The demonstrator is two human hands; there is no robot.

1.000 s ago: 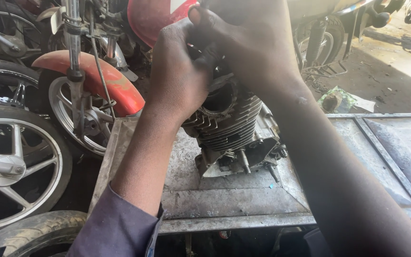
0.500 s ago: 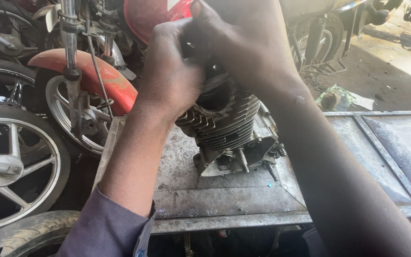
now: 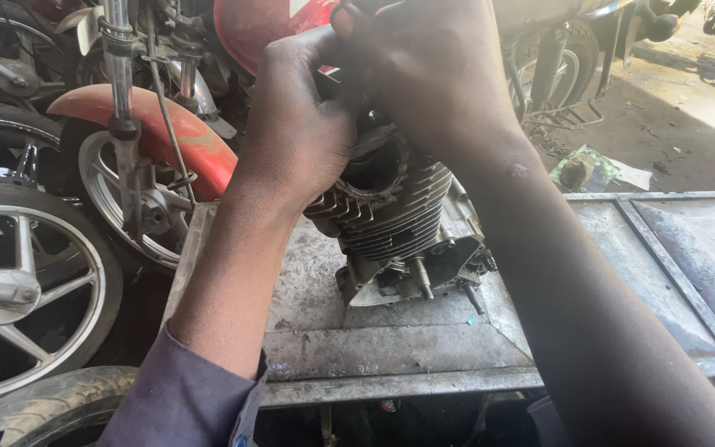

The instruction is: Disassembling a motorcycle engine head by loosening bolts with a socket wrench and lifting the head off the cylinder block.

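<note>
A grey motorcycle engine [image 3: 403, 228] with a finned cylinder stands tilted on a dirty metal workbench [image 3: 391, 348]. My left hand [image 3: 295, 132] is closed around the upper left of the cylinder, its fingers over the fins. My right hand [image 3: 424, 70] is clamped over the top of the engine from the right, fingers curled and hiding the part beneath them. The cylinder bore shows as a dark opening just under both hands. Bolts and studs stick out of the engine's lower casing.
A red-fendered motorcycle [image 3: 159, 141] with its fork and wheel stands close at the bench's left edge. A spoked alloy wheel [image 3: 18, 290] and a tyre [image 3: 43, 410] lie at lower left. The bench's raised metal frame [image 3: 672, 257] runs right. Litter [image 3: 589, 170] lies on the ground beyond.
Both hands have stayed on top of the engine; my left hand has shifted slightly left and lower around the cylinder. The engine has barely moved.
</note>
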